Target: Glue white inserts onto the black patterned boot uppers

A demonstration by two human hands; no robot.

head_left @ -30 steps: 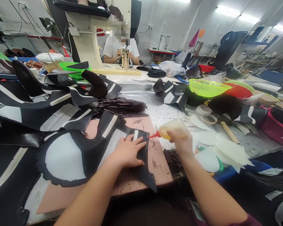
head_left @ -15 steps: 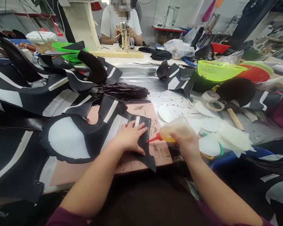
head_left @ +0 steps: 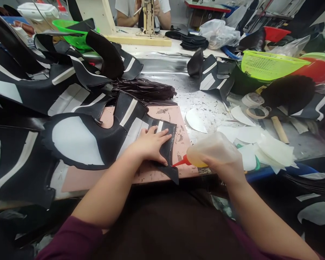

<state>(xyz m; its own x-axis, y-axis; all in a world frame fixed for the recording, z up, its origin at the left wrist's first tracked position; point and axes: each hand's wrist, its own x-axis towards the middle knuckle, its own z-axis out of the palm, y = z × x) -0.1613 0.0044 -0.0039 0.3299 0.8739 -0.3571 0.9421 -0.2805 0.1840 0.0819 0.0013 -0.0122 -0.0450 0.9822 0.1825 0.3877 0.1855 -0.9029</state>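
Observation:
My left hand (head_left: 154,144) lies flat with fingers spread on a black shoe upper piece (head_left: 108,144), pressing its right part. White tape strips and a large white patch show on the piece, which rests on a pink board (head_left: 165,113). My right hand (head_left: 227,162) is wrapped round a translucent squeeze bottle (head_left: 213,146) holding yellowish liquid, likely glue. The bottle is tilted sideways, its red nozzle (head_left: 181,161) pointing left with the tip at the piece's right edge, near my left thumb.
More black upper pieces (head_left: 13,159) crowd the left side. Dark strips (head_left: 146,90) lie behind the board. White cut-outs (head_left: 260,144), tape rolls (head_left: 256,110) and a yellow-green basket (head_left: 271,66) are on the right. Across the table a person (head_left: 158,14) sits at a sewing machine (head_left: 148,21).
The nozzle tip has travelled down along the right edge of the upper piece, toward its lower corner. My left hand stays on the piece. The camera view has tilted down.

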